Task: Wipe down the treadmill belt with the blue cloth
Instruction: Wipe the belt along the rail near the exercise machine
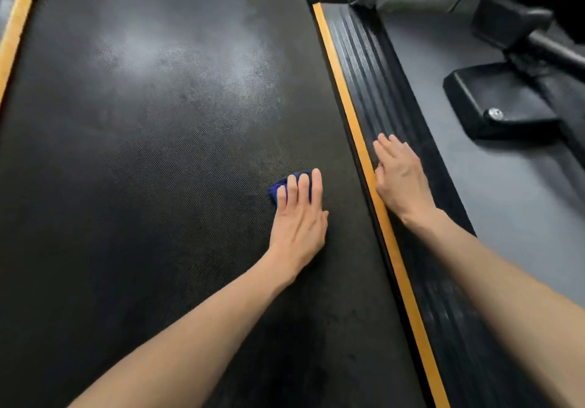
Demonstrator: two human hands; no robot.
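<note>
Left hand [297,227] presses blue cloth [274,190] | right hand [400,179] on rail [380,69]

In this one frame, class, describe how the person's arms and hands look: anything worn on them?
The left forearm and right forearm are bare as far as the frame shows: no sleeves. The left hand and right hand wear no gloves; no watch, bracelet or ring is visible.

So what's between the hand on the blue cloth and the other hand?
In the head view, only bare treadmill belt and the rail's yellow stripe separate the left hand from the right hand.
</note>
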